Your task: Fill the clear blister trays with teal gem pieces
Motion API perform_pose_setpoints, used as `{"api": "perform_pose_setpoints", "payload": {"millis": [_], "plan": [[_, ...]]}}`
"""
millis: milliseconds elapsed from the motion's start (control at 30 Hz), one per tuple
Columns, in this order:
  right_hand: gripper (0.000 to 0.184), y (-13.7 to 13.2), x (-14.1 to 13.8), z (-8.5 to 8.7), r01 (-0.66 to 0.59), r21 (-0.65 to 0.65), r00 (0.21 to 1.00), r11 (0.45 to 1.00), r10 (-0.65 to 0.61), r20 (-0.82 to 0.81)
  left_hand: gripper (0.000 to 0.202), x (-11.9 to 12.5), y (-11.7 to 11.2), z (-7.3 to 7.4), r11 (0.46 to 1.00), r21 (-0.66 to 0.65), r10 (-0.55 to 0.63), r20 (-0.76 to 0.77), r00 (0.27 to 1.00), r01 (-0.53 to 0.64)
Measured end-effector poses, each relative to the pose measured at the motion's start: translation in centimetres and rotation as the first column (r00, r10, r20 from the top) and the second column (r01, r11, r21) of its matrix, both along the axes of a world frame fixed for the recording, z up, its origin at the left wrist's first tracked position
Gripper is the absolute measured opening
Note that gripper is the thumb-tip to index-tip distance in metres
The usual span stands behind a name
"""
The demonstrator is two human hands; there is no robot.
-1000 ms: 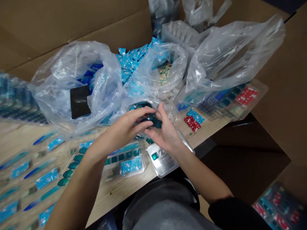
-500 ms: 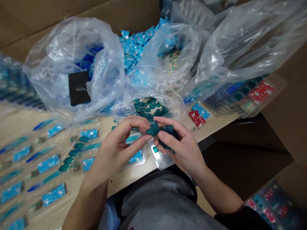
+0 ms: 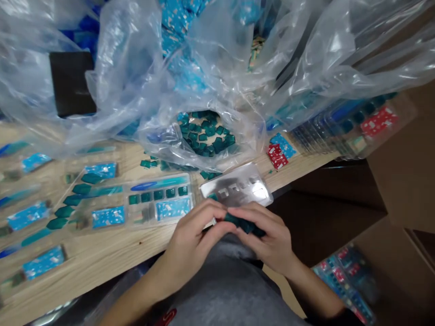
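My right hand (image 3: 263,226) is closed around a clump of dark teal gel-like square pieces (image 3: 243,222) in front of my body. The fingertips of my left hand (image 3: 200,235) pinch at the near end of this clump; a small pale edge shows under the left fingers. Just beyond my hands lies a clear plastic blister tray (image 3: 241,183), with one teal piece (image 3: 213,197) at its left side. Left of it, a filled blister tray (image 3: 159,197) holds a blue pen, a row of teal squares and a light-blue patterned packet.
An open plastic bag of teal pieces (image 3: 207,131) sits behind the trays. More filled trays (image 3: 108,216) cover the table's left. A red patterned packet (image 3: 277,156) and stacked trays (image 3: 340,124) are at the right. A dark block (image 3: 73,83) lies on a bag.
Both hands have drawn closer to my body, and the blister trays beyond them now show more. The view has tipped downward. The left fingertips, earlier on a visible teal piece, now press against the clump.
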State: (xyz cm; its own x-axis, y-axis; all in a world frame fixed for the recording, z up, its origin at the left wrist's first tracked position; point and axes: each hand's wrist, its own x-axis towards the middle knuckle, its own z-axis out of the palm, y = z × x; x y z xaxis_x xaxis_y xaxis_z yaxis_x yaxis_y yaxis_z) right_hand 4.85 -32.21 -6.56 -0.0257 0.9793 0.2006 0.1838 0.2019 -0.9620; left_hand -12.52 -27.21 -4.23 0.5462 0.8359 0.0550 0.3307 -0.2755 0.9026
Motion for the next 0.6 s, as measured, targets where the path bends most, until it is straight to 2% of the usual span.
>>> {"api": "perform_pose_setpoints", "payload": {"millis": [67, 133, 200, 233, 267, 300, 333, 367, 433, 467, 533, 600], "plan": [[0.037, -0.5, 1.2, -0.6, 0.039, -0.056, 0.994, 0.998, -0.033, 0.102, 0.014, -0.1, -0.2, 0.1, 1.000, 0.011, -0.020, -0.058, 0.998, 0.020], [0.033, -0.1, 2.6, -1.0, 0.060, -0.074, 0.969, 0.995, -0.040, 0.244, 0.021, -0.3, 0.9, 0.9, 0.991, 0.129, 0.048, -0.111, 0.993, -0.033], [0.031, 1.0, 3.7, -1.2, 0.016, -0.078, 0.916, 0.997, 0.017, 0.401, 0.022, -0.2, 3.4, 2.0, 0.944, 0.307, 0.172, -0.144, 0.975, -0.121], [0.031, 1.7, 4.0, -1.2, -0.028, -0.094, 0.877, 0.995, 0.070, 0.476, 0.021, 0.1, 5.0, 2.4, 0.908, 0.396, 0.218, -0.166, 0.962, -0.137], [0.031, 2.4, 4.1, -1.1, -0.077, -0.125, 0.826, 0.989, 0.134, 0.547, 0.022, 0.5, 6.7, 2.6, 0.891, 0.442, 0.227, -0.232, 0.946, -0.105], [0.032, 3.1, 4.0, -1.0, -0.124, -0.168, 0.762, 0.978, 0.203, 0.615, 0.023, 1.0, 8.5, 2.6, 0.907, 0.421, 0.170, -0.357, 0.918, -0.004], [0.033, 3.8, 3.8, -0.8, -0.164, -0.215, 0.688, 0.963, 0.268, 0.675, 0.025, 1.6, 10.3, 2.4, 0.926, 0.364, 0.101, -0.498, 0.861, 0.103], [0.034, 4.3, 3.5, -0.6, -0.190, -0.265, 0.608, 0.945, 0.325, 0.724, 0.027, 2.2, 11.9, 1.9, 0.945, 0.277, 0.046, -0.635, 0.771, 0.171], [0.036, 5.0, 2.9, -0.1, -0.204, -0.336, 0.474, 0.920, 0.393, 0.788, 0.024, 3.2, 14.5, 0.5, 0.973, 0.085, -0.054, -0.820, 0.570, 0.214], [0.038, 5.2, 2.7, 0.0, -0.201, -0.353, 0.434, 0.914, 0.406, 0.804, 0.021, 3.7, 15.5, -0.3, 0.977, 0.016, -0.095, -0.863, 0.496, 0.214], [0.038, 5.1, 2.5, 0.1, -0.204, -0.340, 0.430, 0.918, 0.396, 0.812, 0.018, 4.2, 16.7, -1.9, 0.973, -0.068, -0.161, -0.887, 0.433, 0.223], [0.037, 4.9, 2.7, -0.2, -0.222, -0.297, 0.491, 0.929, 0.369, 0.789, 0.016, 4.3, 17.2, -3.1, 0.964, -0.099, -0.205, -0.867, 0.454, 0.246]]}}
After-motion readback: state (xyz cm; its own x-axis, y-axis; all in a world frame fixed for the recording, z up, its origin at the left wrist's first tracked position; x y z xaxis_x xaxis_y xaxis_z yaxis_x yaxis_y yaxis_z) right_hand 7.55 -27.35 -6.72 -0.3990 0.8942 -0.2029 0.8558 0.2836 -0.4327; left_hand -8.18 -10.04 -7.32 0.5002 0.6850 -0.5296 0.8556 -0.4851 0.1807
